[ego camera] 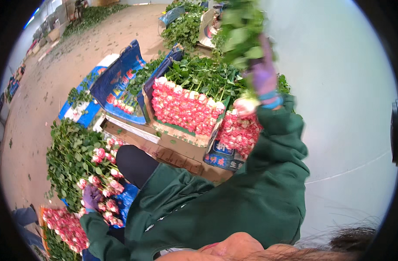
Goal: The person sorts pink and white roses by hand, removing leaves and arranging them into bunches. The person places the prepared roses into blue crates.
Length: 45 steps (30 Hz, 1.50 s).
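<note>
My right hand (264,76), in a purple glove with a blue band at the wrist, is raised at the upper right and blurred. It grips leafy rose stems (243,36), with a pale pink bloom (246,106) hanging below it by the wrist. My left hand (92,197), also in a purple glove, is at the lower left among loose pink and white roses (114,186); whether its fingers hold a stem cannot be made out. Before me, tightly packed pink and white roses (189,109) lie in a wrap, with another packed bunch (239,130) to its right, partly behind my right sleeve.
A blue curved wrap (120,81) holds a few roses. Below it is a wooden frame (130,127). A leafy pile (71,153) and a packed bunch (65,228) lie at left, near another person's trousered leg (26,225). A pale wall (342,98) stands at right. Leaves litter the floor.
</note>
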Motion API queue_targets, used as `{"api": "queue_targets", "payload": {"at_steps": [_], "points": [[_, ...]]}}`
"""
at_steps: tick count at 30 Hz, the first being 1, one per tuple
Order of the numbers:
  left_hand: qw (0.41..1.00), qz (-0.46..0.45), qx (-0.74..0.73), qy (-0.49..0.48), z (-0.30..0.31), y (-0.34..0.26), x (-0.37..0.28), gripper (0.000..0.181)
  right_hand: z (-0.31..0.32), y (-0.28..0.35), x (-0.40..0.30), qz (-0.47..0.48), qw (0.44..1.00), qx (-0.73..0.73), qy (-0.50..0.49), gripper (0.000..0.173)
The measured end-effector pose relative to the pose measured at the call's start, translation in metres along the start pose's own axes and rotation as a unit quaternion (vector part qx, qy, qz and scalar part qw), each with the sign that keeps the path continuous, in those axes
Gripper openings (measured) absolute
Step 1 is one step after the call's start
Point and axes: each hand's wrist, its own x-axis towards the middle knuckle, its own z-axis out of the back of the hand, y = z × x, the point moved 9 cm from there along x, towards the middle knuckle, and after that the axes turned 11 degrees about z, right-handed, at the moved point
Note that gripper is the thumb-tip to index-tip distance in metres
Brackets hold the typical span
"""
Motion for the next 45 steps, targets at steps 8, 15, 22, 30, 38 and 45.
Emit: {"api": "queue_targets", "payload": {"at_steps": [8, 15, 22, 30, 38, 45], "points": [[0.983, -0.010, 0.131, -0.131, -0.028, -0.023, -0.028, 0.038, 0.186, -0.143, -0.025, -0.196, 0.970, -0.095, -0.112, 0.059], [0.981, -0.061, 0.097, -0.155, -0.057, -0.059, -0.086, 0.036, 0.114, -0.341, -0.096, -0.388, 0.723, -0.482, 0.306, 0.062], [0.983, -0.061, 0.113, -0.134, -0.018, -0.037, -0.093, 0.034, 0.097, -0.328, -0.119, -0.354, 0.713, -0.519, 0.312, 0.058], [0.995, -0.081, 0.065, -0.005, 0.031, -0.026, -0.061, 0.034, -0.075, -0.174, -0.062, -0.067, 0.928, -0.302, 0.205, 0.053], [0.982, -0.160, 0.008, -0.100, 0.064, -0.097, -0.143, 0.030, -0.363, -0.007, -0.122, 0.054, 0.909, -0.082, 0.405, 0.049], [0.904, -0.296, -0.151, -0.268, 0.160, -0.066, -0.244, 0.026, -0.469, 0.068, -0.143, 0.134, 0.873, -0.049, 0.467, 0.046]]}}
